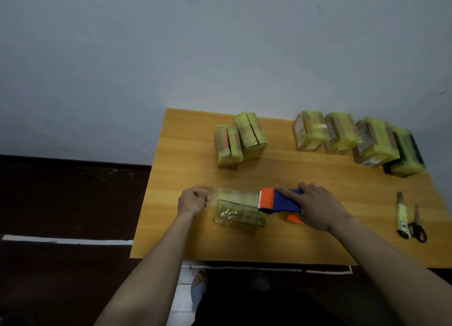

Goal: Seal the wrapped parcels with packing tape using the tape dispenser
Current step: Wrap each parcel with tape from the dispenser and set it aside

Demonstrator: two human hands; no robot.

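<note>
We found the parcel being worked on [238,209], wrapped in yellow-green film, lying near the front edge of the orange wooden table [281,242], between our two hands. The blue-and-orange tape dispenser [278,201] sat at its right end, orange nose touching the parcel's top edge. Our right hand [318,207] lay over the dispenser's blue body, fingers curled around it, forefinger stretched along the top; the orange handle showed below the palm. Our left hand [193,201] was a closed fist just beside the parcel's left end; motion blur there kept us from telling whether it pinched a tape end. Both forearms reached in from the bottom of the view.

Farther back, two wrapped parcels [238,139] stood side by side, touching, toward the table's middle. A row of four more parcels [354,139] ran along the back right, each touching the next, the last one dark-sided. At the right edge lay a utility knife [402,215] and, just beside it, black-handled scissors [417,224], well apart from the dispenser.
</note>
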